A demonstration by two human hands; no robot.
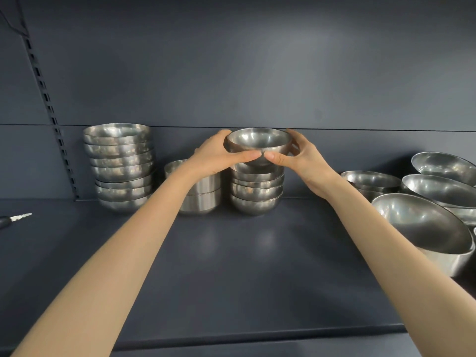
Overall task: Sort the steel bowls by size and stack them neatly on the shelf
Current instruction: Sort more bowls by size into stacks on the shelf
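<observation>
Both hands gripped a small steel bowl (258, 141) from either side, the left hand (216, 155) and the right hand (304, 158) each with fingers curled behind the rim and thumbs along its near wall, tips almost meeting. The bowl was upright at the top of the middle stack (256, 199) of like-sized bowls on the dark shelf (231, 266); whether it rested there or hung just above could not be told. A taller stack (121, 166) stood to the left, two straight-sided bowls (203, 197) between the stacks, and larger bowls (422, 222) lay tilted at the right
</observation>
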